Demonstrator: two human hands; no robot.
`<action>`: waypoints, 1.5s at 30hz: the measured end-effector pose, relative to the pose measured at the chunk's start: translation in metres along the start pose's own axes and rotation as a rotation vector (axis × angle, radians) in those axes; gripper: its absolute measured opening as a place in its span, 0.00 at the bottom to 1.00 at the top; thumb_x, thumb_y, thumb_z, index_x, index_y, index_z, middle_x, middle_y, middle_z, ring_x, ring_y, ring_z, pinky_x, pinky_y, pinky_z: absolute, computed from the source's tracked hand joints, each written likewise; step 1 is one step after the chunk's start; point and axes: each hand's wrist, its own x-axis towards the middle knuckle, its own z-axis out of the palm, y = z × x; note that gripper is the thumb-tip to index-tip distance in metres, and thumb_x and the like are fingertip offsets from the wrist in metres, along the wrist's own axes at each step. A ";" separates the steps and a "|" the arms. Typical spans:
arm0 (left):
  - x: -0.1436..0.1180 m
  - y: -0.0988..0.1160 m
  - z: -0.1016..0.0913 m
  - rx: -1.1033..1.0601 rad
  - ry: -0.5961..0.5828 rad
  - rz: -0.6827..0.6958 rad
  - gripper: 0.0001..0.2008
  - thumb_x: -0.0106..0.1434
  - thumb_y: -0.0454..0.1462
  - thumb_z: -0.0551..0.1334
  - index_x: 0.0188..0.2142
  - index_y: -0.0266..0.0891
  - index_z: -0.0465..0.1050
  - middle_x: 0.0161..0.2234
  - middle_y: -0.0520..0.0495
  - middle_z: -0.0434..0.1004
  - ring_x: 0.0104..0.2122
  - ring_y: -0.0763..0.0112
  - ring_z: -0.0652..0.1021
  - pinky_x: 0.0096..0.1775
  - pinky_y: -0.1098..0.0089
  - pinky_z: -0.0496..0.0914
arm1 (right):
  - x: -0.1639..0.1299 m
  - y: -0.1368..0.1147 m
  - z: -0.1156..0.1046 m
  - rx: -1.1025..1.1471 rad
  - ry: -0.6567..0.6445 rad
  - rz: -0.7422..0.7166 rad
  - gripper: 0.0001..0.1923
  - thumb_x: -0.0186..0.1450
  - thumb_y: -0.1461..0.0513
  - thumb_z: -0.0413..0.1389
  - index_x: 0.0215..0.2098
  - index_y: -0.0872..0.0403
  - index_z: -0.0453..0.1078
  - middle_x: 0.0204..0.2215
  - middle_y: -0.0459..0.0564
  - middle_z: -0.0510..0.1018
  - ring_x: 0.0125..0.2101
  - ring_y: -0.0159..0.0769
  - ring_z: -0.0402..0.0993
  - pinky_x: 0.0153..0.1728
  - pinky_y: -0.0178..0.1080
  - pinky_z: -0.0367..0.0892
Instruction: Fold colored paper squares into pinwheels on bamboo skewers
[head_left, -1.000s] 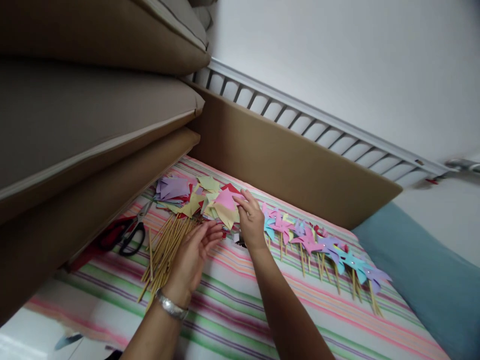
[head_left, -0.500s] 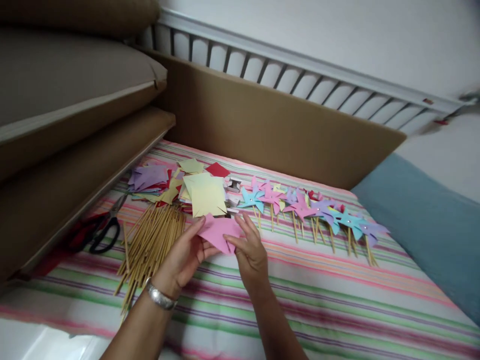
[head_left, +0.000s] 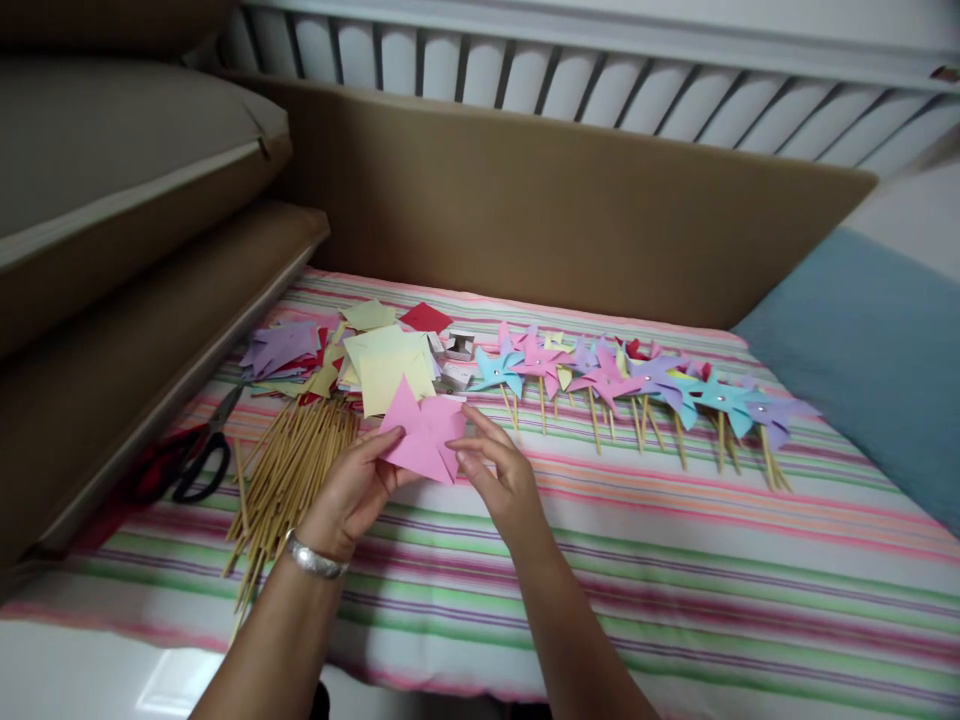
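Both hands hold a pink cut paper square (head_left: 421, 437) just above the striped cloth (head_left: 675, 560): the left hand (head_left: 351, 492) pinches its near left edge between thumb and fingers, and the right hand (head_left: 501, 478) grips its right edge with thumb and fingertips. To the left of the left hand lies a bundle of wooden sticks (head_left: 289, 480), with black-and-red scissors (head_left: 187, 460) further left. Just beyond the pink piece sits a heap of coloured paper squares (head_left: 360, 355), and a row of finished pinwheels (head_left: 637, 385) runs off to the right.
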 end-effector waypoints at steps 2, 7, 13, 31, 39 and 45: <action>0.000 0.001 0.001 0.017 -0.007 0.016 0.09 0.55 0.30 0.61 0.37 0.32 0.75 0.36 0.40 0.80 0.33 0.65 0.79 0.35 0.63 0.76 | 0.001 0.003 0.004 0.033 0.060 0.074 0.09 0.58 0.61 0.57 0.36 0.49 0.76 0.54 0.53 0.68 0.54 0.44 0.65 0.48 0.45 0.68; 0.000 0.004 0.002 0.019 0.016 0.059 0.07 0.53 0.30 0.63 0.34 0.32 0.75 0.34 0.42 0.80 0.32 0.65 0.79 0.33 0.63 0.77 | -0.003 0.008 0.008 -0.019 0.040 0.006 0.13 0.59 0.64 0.56 0.40 0.46 0.75 0.57 0.50 0.64 0.54 0.43 0.64 0.48 0.45 0.68; -0.001 0.007 -0.003 -0.009 0.044 0.071 0.05 0.52 0.30 0.64 0.31 0.32 0.75 0.31 0.43 0.80 0.29 0.66 0.79 0.29 0.66 0.76 | -0.006 -0.001 0.008 -0.292 -0.025 -0.306 0.15 0.61 0.68 0.52 0.39 0.45 0.74 0.61 0.44 0.58 0.62 0.44 0.47 0.58 0.54 0.52; -0.006 0.015 -0.012 0.013 0.050 0.053 0.05 0.54 0.30 0.62 0.31 0.30 0.75 0.30 0.40 0.80 0.30 0.63 0.79 0.32 0.61 0.77 | -0.008 0.008 0.021 -0.318 -0.028 -0.301 0.10 0.62 0.66 0.52 0.36 0.48 0.74 0.55 0.50 0.66 0.59 0.43 0.56 0.55 0.51 0.58; -0.003 0.012 -0.015 0.008 0.058 0.044 0.06 0.53 0.30 0.63 0.32 0.31 0.76 0.32 0.41 0.80 0.31 0.63 0.79 0.32 0.64 0.76 | -0.009 0.003 0.021 -0.328 -0.042 -0.388 0.13 0.62 0.68 0.51 0.40 0.48 0.73 0.57 0.50 0.64 0.60 0.44 0.53 0.55 0.51 0.58; -0.003 0.007 -0.009 -0.036 0.018 0.051 0.08 0.52 0.30 0.65 0.34 0.32 0.76 0.32 0.44 0.80 0.29 0.70 0.78 0.32 0.73 0.73 | -0.009 0.001 0.023 -0.338 0.011 -0.390 0.08 0.61 0.65 0.54 0.33 0.49 0.75 0.57 0.51 0.65 0.61 0.46 0.51 0.53 0.52 0.60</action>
